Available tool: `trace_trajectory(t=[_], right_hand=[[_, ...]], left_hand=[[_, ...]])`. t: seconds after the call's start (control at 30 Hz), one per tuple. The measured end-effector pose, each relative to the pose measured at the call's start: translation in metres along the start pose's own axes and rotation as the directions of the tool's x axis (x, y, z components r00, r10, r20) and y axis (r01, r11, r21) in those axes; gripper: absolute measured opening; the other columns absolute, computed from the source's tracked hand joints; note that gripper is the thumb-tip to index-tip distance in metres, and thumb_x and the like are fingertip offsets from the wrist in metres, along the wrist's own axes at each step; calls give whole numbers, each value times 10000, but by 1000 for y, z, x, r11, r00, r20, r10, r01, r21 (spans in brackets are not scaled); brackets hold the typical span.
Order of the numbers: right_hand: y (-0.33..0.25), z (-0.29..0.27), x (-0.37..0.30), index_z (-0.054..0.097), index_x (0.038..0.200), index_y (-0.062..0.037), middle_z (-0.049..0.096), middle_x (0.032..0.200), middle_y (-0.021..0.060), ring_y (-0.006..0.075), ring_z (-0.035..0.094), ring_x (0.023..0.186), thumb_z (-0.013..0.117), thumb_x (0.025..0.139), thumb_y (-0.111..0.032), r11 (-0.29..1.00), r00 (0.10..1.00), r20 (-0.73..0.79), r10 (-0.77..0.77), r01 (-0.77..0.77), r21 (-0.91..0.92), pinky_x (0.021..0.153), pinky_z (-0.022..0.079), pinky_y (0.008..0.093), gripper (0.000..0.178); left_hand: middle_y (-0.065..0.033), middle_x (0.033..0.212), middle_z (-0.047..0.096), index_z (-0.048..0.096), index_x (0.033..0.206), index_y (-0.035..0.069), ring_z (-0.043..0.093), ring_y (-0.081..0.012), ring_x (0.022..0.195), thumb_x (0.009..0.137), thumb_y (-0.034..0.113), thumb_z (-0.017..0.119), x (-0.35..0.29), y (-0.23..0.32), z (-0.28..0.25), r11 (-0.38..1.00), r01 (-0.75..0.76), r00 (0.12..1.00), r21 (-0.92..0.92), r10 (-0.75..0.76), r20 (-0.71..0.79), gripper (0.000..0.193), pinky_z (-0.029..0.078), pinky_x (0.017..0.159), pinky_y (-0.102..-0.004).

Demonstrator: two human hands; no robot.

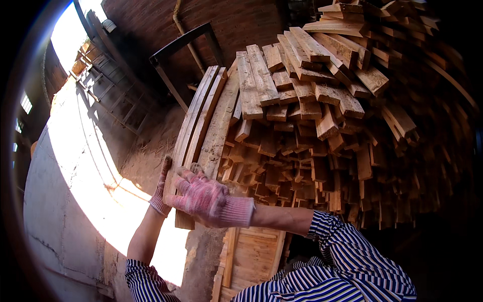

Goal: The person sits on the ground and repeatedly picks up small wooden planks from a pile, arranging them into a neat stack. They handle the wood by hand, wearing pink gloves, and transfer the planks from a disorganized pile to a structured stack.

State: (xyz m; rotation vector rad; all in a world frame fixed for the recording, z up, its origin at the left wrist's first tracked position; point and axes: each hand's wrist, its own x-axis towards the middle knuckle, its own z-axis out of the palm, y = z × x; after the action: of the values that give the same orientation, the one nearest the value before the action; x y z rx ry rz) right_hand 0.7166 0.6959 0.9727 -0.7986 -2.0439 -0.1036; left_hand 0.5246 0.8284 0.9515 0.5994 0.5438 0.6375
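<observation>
Two long, narrow wooden boards (197,118) lie side by side, pointing away from me, along the left side of a lumber stack. My right hand (204,196), in a pink and white knit glove, reaches across their near ends with its fingers bent over the wood. My left hand (161,190), gloved alike, grips the left edge of the same boards; part of its fingers is hidden. Just right of these boards runs a wider, rough-faced plank (221,121). Below my right hand, the near end of another piece (184,220) sticks out.
A tall, uneven stack of cut lumber (312,131) fills the right side, with many ends jutting toward me. Wooden panelling (251,259) stands low in front. At the back left are a dark metal frame (181,43) and a ladder-like rack (113,95). Sunlit concrete (65,166) lies left.
</observation>
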Motion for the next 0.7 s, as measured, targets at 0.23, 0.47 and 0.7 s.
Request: trace_trajectory(t=[0.23, 0.47, 0.7], right_hand=[[86, -84, 16, 356, 1574, -180, 280, 1648, 188, 413, 230, 1531, 506, 1024, -218, 605, 774, 3, 633, -491, -627, 1232, 195, 620, 572], [180, -117, 10, 613, 1069, -63, 701, 985, 102, 320, 654, 1054, 661, 931, -270, 496, 889, -110, 445, -347, -796, 966, 481, 533, 253], [20, -100, 0, 529, 1377, 17, 524, 1421, 254, 383, 478, 1381, 718, 918, -478, 897, 897, 20, 441, -441, 34, 1151, 405, 472, 701]], left_hand=[[-167, 1338, 655, 532, 1436, 45, 676, -311, 1158, 954, 602, 613, -5, -19, -6, 989, -132, 986, -62, 137, 94, 741, 570, 984, -471], [-233, 1248, 686, 578, 1366, -18, 720, -345, 1061, 963, 490, 666, 44, -20, 12, 954, 71, 942, -290, 32, 335, 654, 622, 896, -471], [-228, 1133, 729, 616, 1295, -43, 747, -362, 960, 968, 426, 688, 9, -10, 79, 996, 48, 943, -79, -19, 334, 577, 652, 803, -490]])
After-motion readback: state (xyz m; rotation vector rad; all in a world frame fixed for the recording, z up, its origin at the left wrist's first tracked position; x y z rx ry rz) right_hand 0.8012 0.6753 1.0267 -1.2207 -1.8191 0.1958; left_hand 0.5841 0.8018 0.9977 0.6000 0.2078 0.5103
